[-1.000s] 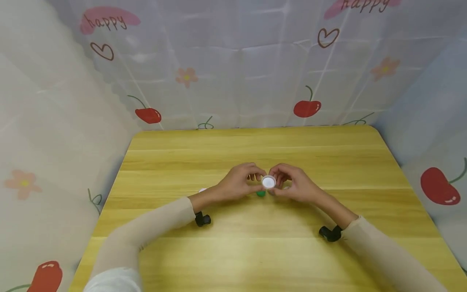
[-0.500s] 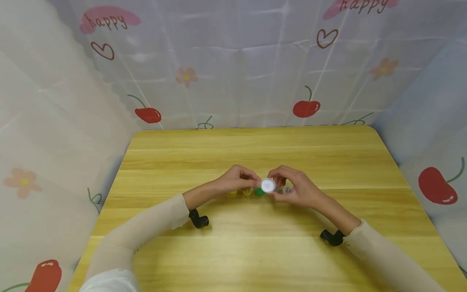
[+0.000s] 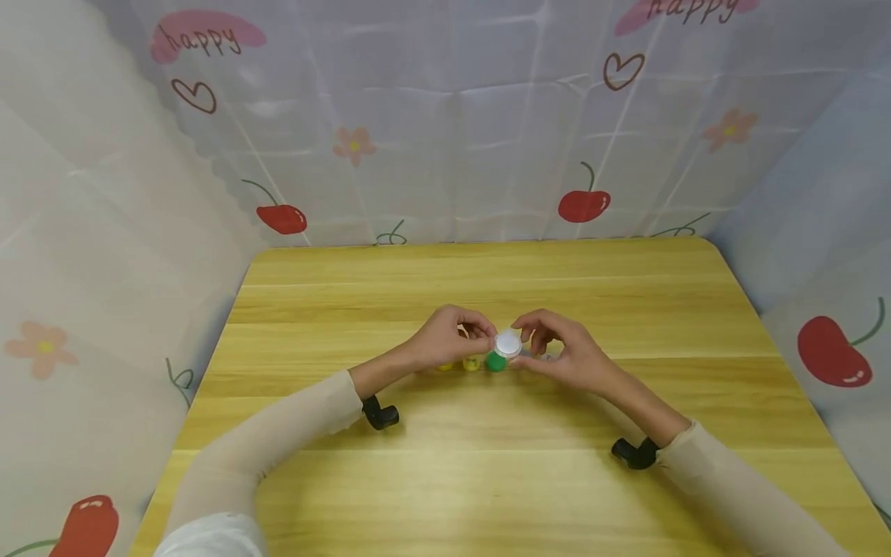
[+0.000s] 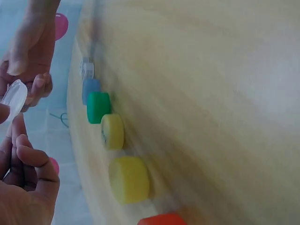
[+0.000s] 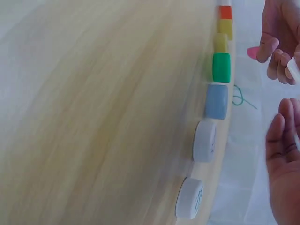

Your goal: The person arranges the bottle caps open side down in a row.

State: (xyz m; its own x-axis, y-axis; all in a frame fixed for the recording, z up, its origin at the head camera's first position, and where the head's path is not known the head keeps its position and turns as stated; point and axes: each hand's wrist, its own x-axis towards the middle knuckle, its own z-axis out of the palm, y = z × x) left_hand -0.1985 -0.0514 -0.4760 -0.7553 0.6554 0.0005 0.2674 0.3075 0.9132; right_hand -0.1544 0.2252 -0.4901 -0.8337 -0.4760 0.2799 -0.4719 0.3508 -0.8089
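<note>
In the head view, my left hand (image 3: 448, 338) pinches a round white cap (image 3: 508, 343) by its left edge, above the table. Its face is pale and its rim looks translucent in the left wrist view. My right hand (image 3: 567, 352) is at the cap's right side, thumb and fingers spread around it; in the right wrist view those fingers (image 5: 288, 117) stand apart from the cap (image 5: 294, 70). Below both hands runs a row of coloured caps: a green cap (image 3: 496, 361), a blue cap (image 5: 217, 101), two yellow caps and white ones.
The wooden table (image 3: 452, 480) bears the row of caps. At the row's left end is a red cap (image 4: 162, 219); at the other end, a white cap (image 5: 190, 198) has green marks on its face. A printed curtain (image 3: 452, 155) stands behind the table.
The right hand's fingers have spread from the white cap's edge, leaving it in the left hand. The cap has tilted and moved slightly up and left. Yellow caps have come into sight.
</note>
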